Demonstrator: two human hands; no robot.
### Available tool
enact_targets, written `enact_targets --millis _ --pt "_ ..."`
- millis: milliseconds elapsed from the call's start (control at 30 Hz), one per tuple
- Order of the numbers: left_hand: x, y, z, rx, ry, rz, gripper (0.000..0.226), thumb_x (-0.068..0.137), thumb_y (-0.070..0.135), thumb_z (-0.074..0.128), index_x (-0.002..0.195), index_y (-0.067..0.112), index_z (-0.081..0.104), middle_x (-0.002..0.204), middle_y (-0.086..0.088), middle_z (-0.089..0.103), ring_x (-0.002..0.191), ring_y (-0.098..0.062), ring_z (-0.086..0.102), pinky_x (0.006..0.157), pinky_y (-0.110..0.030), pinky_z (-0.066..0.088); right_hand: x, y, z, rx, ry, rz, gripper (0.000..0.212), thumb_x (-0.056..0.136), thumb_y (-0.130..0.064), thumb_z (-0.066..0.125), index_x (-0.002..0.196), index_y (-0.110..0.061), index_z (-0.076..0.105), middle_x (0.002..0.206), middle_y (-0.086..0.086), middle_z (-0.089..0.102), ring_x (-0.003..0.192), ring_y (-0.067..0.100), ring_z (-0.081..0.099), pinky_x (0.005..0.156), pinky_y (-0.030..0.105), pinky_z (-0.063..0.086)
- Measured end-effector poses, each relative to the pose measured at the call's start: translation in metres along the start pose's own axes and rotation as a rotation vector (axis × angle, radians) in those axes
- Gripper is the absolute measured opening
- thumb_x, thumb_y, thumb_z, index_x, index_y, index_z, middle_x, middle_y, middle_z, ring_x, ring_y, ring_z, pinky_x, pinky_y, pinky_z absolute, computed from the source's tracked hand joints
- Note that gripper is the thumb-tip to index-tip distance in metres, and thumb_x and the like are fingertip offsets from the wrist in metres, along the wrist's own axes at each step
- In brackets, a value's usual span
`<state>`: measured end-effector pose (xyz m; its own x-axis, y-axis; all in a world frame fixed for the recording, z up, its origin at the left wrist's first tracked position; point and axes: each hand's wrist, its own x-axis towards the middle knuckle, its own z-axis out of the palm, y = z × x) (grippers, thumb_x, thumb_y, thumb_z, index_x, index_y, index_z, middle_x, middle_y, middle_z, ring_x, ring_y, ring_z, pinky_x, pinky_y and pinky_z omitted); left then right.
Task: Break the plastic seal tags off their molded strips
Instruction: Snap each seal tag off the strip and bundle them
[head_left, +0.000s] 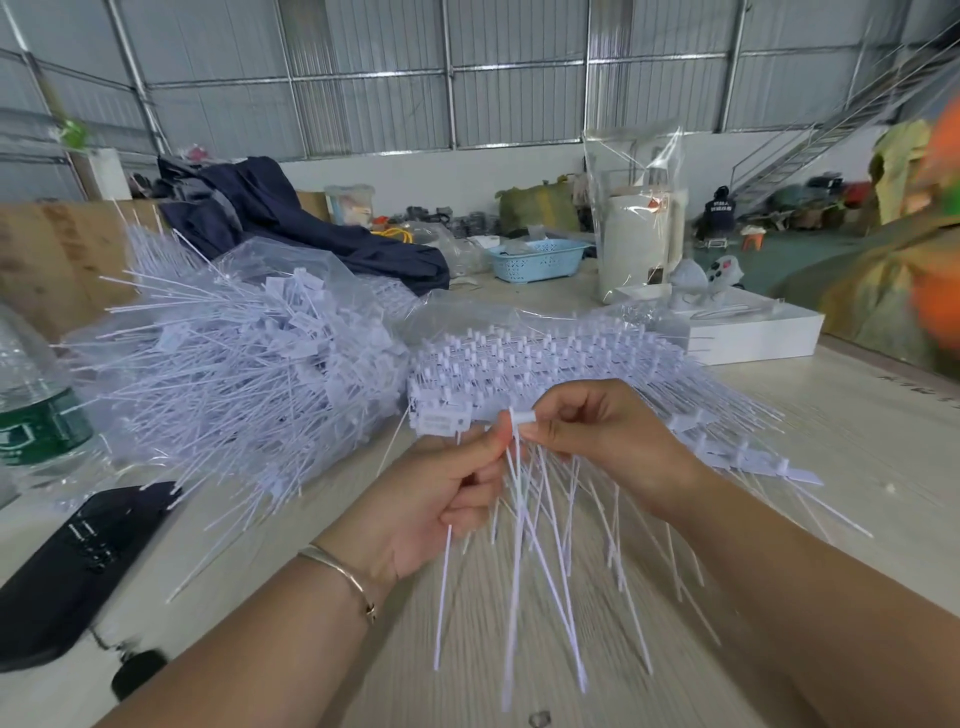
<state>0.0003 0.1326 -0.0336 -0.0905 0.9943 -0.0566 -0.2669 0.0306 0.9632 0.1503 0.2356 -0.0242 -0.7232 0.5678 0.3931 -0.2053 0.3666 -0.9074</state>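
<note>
Both forearms come in from the bottom edge, with a thin bracelet on the left wrist. Left hand sits just below centre, fingers curled round a bunch of loose white seal tags whose long tails fan down toward 6 o'clock over the pale wooden table. Right hand is right beside it at about 3 o'clock from the left one, thumb and fingertips pinching a small white tag head at the top of the bunch. The two hands are practically touching there.

Just behind the hands, dead centre, is the stack of molded strips, rows of little tag heads standing up, tails spreading out to the right. Over at 9 o'clock there's a big heap of separated tags spilling out of a clear plastic bag.

Other stuff: a black phone-like device at 8 o'clock, a water bottle with a green label at the left edge, dark blue cloth at 11 o'clock, a light blue basket near 12, and a white box at 2 o'clock. It's all a bit motion-blurred, especially the right edge.
</note>
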Motion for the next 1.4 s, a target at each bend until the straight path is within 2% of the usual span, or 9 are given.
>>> enact_targets --millis 100,233,400,533,667,800,900,1233,1400 --pt "0.000 0.003 -0.002 -0.059 0.076 0.084 0.028 0.069 0.031 0.076 0.070 0.015 0.053 0.059 0.005 0.042 0.040 -0.003 0.023 0.032 -0.014 0.015 0.002 -0.004 -0.003 -0.076 0.149 -0.078 0.024 0.069 -0.021 0.079 0.073 0.000 0.069 0.056 -0.010 0.060 0.050 0.001 0.050 0.053 0.011 0.038" --pt "0.000 0.003 0.000 0.118 0.156 0.193 0.031 0.083 0.018 0.063 0.055 0.018 0.050 0.058 -0.001 0.045 0.036 -0.008 0.023 0.038 -0.022 0.014 0.001 -0.005 -0.008 -0.184 0.277 -0.154 0.020 0.071 -0.019 0.083 0.072 -0.003 0.071 0.060 -0.002 0.064 0.050 0.005 0.052 0.048 0.015 0.039" --pt "-0.001 -0.001 0.000 0.236 0.251 0.207 0.030 0.093 0.028 0.061 0.068 0.011 0.058 0.052 0.004 0.052 0.038 -0.009 0.027 0.039 -0.022 0.018 0.001 -0.002 -0.007 -0.292 0.270 -0.164 0.006 0.075 -0.021 0.081 0.077 -0.018 0.077 0.075 0.006 0.072 0.066 0.038 0.062 0.057 0.044 0.051" --pt "0.000 -0.001 -0.003 0.172 0.225 0.210 0.027 0.090 0.023 0.064 0.063 0.021 0.064 0.051 -0.001 0.043 0.037 -0.010 0.025 0.041 -0.025 0.012 0.001 -0.003 -0.008 -0.237 0.200 -0.136 0.002 0.077 -0.020 0.079 0.079 -0.020 0.080 0.069 0.020 0.068 0.051 0.030 0.044 0.052 0.029 0.033" --pt "0.000 0.002 -0.005 0.143 0.152 0.234 0.013 0.077 0.024 0.071 0.066 0.019 0.070 0.047 -0.002 0.037 0.035 -0.009 0.025 0.037 -0.019 0.017 0.001 -0.007 -0.013 -0.149 0.158 -0.096 0.008 0.075 -0.017 0.079 0.081 -0.013 0.080 0.076 0.027 0.069 0.059 0.043 0.054 0.062 0.033 0.040" --pt "0.001 0.003 -0.007 0.177 0.078 0.212 0.010 0.073 0.024 0.072 0.067 0.016 0.071 0.044 -0.002 0.033 0.033 -0.010 0.025 0.037 -0.018 0.018 0.001 -0.011 -0.017 -0.105 0.112 -0.036 0.007 0.075 -0.002 0.076 0.081 -0.005 0.078 0.080 0.016 0.073 0.074 0.023 0.064 0.071 0.025 0.049" --pt "-0.001 0.004 -0.010 0.261 0.005 0.159 0.011 0.070 0.024 0.076 0.070 0.014 0.072 0.041 0.000 0.032 0.032 -0.009 0.023 0.038 -0.017 0.019 0.000 -0.015 -0.023 -0.108 0.034 0.023 0.008 0.075 0.004 0.073 0.082 0.002 0.076 0.080 0.020 0.073 0.077 0.023 0.067 0.077 0.027 0.052" --pt "-0.004 0.011 -0.004 0.302 -0.358 -0.238 0.020 0.068 0.021 0.070 0.059 0.024 0.053 0.038 0.008 0.023 0.032 -0.004 0.018 0.035 -0.014 0.014 0.001 -0.022 -0.028 -0.150 -0.341 0.137 0.012 0.063 -0.003 0.071 0.069 -0.011 0.077 0.064 0.003 0.069 0.065 0.010 0.061 0.067 0.018 0.047" --pt "-0.009 0.022 -0.025 0.091 -0.512 -0.276 0.027 0.071 0.010 0.070 0.056 0.022 0.051 0.040 0.011 0.029 0.032 -0.001 0.023 0.035 -0.013 0.017 -0.001 -0.032 -0.064 -0.108 -0.171 0.098 0.011 0.058 -0.002 0.072 0.062 -0.011 0.076 0.055 0.000 0.059 0.057 0.011 0.051 0.061 0.021 0.039"
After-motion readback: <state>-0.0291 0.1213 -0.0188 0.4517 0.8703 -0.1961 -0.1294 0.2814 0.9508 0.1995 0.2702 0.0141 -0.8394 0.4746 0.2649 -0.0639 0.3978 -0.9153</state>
